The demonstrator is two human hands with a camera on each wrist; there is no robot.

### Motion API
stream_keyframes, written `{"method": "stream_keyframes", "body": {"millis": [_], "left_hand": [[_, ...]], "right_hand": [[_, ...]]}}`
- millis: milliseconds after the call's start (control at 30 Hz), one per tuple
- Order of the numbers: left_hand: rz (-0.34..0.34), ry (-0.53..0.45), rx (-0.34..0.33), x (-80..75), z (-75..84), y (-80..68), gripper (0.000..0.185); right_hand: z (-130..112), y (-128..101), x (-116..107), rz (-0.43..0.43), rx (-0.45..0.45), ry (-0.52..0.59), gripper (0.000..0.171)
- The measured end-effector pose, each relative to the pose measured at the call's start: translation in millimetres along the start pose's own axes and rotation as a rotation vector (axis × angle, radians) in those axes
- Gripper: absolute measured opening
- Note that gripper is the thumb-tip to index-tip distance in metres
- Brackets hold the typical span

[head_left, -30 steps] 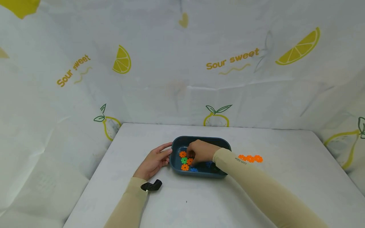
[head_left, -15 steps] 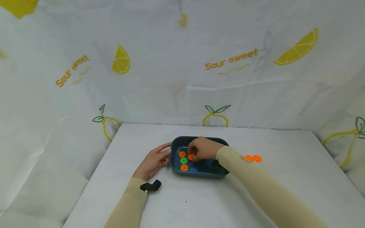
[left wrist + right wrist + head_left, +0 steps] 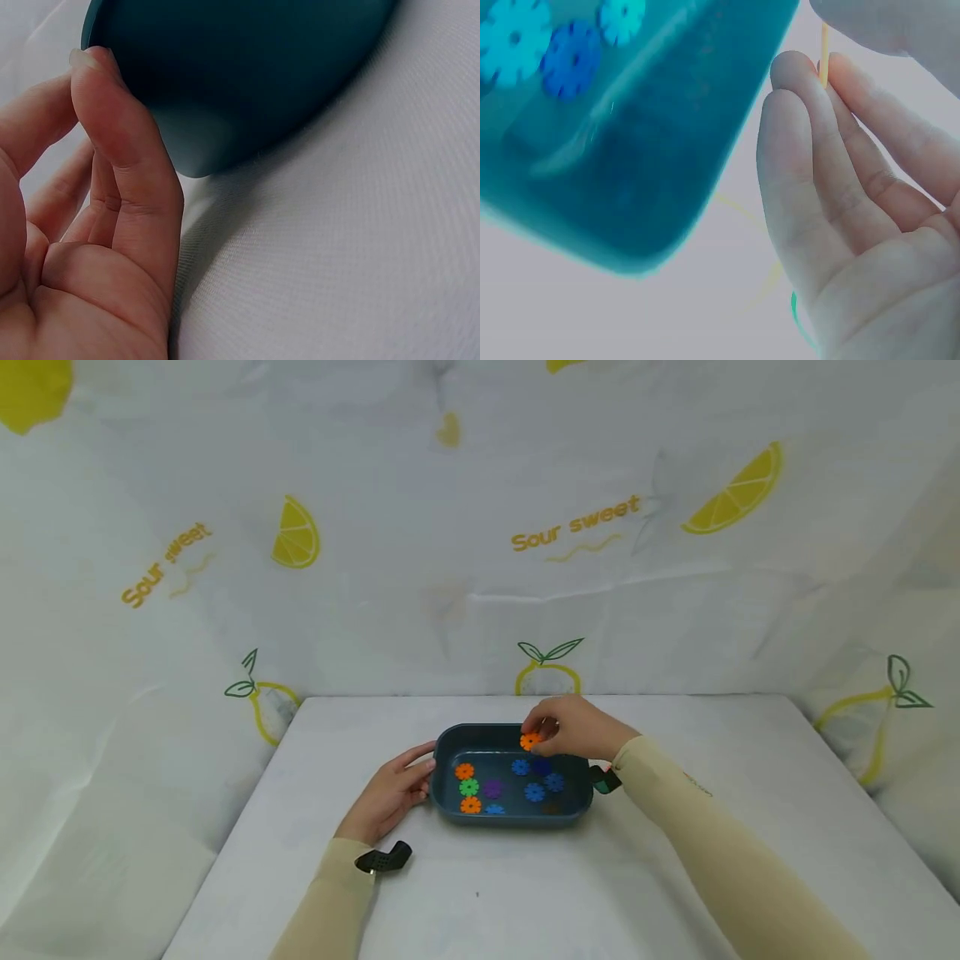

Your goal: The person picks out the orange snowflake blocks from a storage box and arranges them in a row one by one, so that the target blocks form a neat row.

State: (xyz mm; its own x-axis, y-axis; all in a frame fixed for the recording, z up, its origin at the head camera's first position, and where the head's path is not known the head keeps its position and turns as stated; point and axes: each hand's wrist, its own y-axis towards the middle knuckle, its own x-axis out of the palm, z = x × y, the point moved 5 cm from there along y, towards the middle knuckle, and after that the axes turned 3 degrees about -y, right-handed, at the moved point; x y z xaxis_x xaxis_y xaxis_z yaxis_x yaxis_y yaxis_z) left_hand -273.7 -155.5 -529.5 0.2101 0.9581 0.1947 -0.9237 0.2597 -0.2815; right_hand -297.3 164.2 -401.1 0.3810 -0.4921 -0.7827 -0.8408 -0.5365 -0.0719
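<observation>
A dark teal tray [image 3: 450, 739] sits mid-table and holds several gear-shaped discs: orange [image 3: 464, 771], green [image 3: 468, 787], purple [image 3: 492, 788] and blue [image 3: 534, 792]. My right hand [image 3: 573, 728] hovers over the tray's far rim and pinches an orange gear [image 3: 530, 742] between thumb and fingertips. In the right wrist view that gear [image 3: 824, 49] shows edge-on above the tray [image 3: 630, 150]. My left hand [image 3: 390, 789] rests on the table, its straight fingers [image 3: 124, 142] touching the tray's left wall [image 3: 247, 75].
The white table [image 3: 525, 893] is walled on three sides by a lemon-print cloth [image 3: 480, 568]. A black wrist-camera mount [image 3: 382, 858] sits at my left sleeve. My right forearm [image 3: 712, 835] crosses the table right of the tray.
My right hand has risen out of the tray with an orange gear and moved to the far rim. The left hand has stayed against the tray. The head view shifted slightly.
</observation>
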Motion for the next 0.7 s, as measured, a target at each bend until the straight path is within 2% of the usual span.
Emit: {"method": "stream_keyframes", "body": {"millis": [167,400,700], "left_hand": [[0.016,-0.008,-0.011,1.5,0.7,-1.2,0.049],[0.027,-0.01,-0.018,-0.3,1.0,0.5,0.055],[0.031,-0.011,-0.026,2.9,1.0,-2.3,0.053]], "right_hand": [[26,-27,-20,0.097,0.053,0.063,0.025],[67,-65,-39,0.221,0.138,0.062,0.028],[119,-113,-34,0.301,0.258,0.059,0.034]]}}
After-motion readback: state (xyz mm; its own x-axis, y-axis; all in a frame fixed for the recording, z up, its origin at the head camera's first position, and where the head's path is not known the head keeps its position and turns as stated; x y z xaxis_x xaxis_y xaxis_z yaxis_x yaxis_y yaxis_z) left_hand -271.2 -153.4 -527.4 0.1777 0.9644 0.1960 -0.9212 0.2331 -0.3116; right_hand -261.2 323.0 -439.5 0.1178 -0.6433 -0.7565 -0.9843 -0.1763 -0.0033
